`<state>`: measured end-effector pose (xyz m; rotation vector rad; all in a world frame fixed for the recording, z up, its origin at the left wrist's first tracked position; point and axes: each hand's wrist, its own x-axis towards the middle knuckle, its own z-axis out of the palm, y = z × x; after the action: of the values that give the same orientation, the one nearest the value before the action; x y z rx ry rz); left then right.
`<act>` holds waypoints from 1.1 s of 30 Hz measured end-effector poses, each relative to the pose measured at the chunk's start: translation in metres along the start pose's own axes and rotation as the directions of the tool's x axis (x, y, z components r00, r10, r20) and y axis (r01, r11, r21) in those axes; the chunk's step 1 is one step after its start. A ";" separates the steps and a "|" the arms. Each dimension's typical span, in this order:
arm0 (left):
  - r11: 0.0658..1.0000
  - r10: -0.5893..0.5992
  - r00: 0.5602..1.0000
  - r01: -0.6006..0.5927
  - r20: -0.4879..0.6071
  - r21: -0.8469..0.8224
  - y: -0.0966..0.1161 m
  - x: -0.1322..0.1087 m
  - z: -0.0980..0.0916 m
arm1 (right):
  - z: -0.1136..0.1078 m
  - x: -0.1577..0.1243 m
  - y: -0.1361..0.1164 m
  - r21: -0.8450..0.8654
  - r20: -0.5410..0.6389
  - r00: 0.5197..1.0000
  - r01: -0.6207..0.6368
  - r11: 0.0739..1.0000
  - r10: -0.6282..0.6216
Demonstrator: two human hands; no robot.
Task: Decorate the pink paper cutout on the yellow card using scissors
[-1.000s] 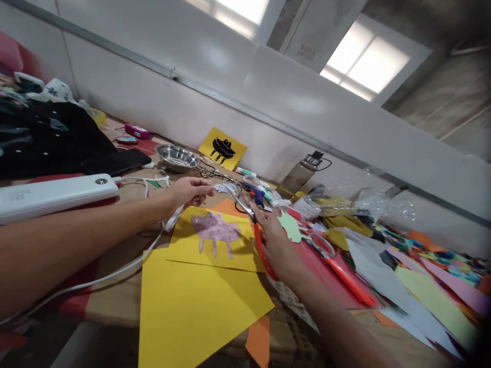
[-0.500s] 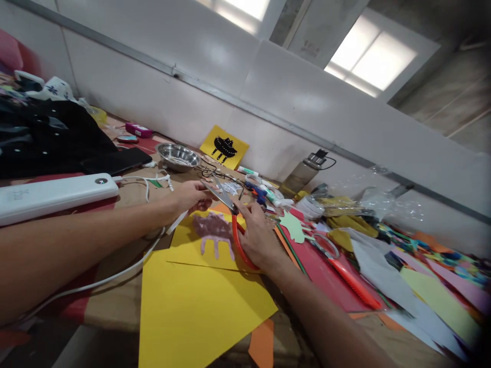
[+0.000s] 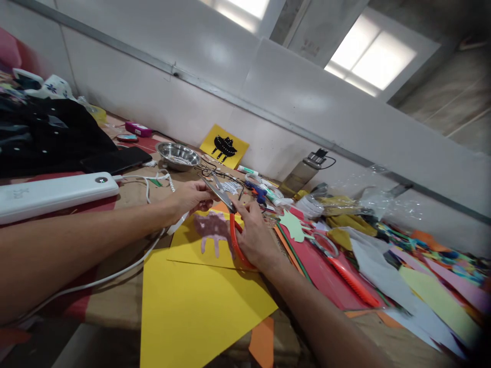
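Pinched together, the fingers of your left hand (image 3: pixel 193 199) seem closed on a narrow flat white strip (image 3: pixel 178 224), its loose end at nine o'clock from the lavender three-legged cutout (image 3: pixel 209 225) on the yellow card (image 3: pixel 187 249); what lies right at the fingertips is too small to tell. Keep that pinch steady and the loose end clear. Next along, at twelve o'clock from the cutout, the silver-bladed scissors with red handles (image 3: pixel 226 200) stand with blades parted in a narrow V, pointing between ten and eleven, one blade just beside your left fingertips. Best draw those fingertips back toward nine before any squeeze. At three o'clock, your right hand (image 3: pixel 255 237) grips the red handles; close them slowly and evenly, wrist level. Against the picture from a second ago, your right hand sits further toward nine o'clock, bringing the blades across to your left hand, which has stayed nearly in place
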<state>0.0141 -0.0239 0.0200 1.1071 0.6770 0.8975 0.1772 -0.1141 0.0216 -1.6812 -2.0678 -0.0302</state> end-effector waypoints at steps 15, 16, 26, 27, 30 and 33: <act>0.973 0.070 0.996 -0.079 0.050 0.216 0.004 -0.002 -0.001 | 0.003 -0.004 0.011 -0.068 -0.009 0.999 0.032 0.997 -0.033; 0.954 0.084 0.994 -0.100 0.067 0.284 0.004 -0.001 -0.003 | 0.001 -0.005 0.013 -0.078 -0.001 0.999 0.032 0.996 -0.033; 0.921 0.097 0.994 -0.107 0.045 0.376 -0.004 0.010 -0.018 | -0.043 -0.056 0.067 -0.176 0.129 0.987 -0.068 0.982 0.091; 0.921 0.096 0.995 -0.101 0.031 0.377 -0.003 0.009 -0.018 | -0.047 -0.062 0.075 -0.189 0.149 0.984 -0.066 0.980 0.095; 0.918 0.064 0.998 -0.051 -0.020 0.394 0.000 0.007 -0.015 | -0.058 -0.077 0.097 -0.225 0.203 0.972 -0.075 0.971 0.122; 0.916 0.050 0.998 -0.028 -0.044 0.401 0.001 0.006 -0.014 | -0.064 -0.086 0.110 -0.293 0.220 0.960 -0.104 0.951 0.173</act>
<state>0.0050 -0.0122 0.0164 1.4694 0.9135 0.8441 0.3132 -0.1858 0.0164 -2.0918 -2.1966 -0.0759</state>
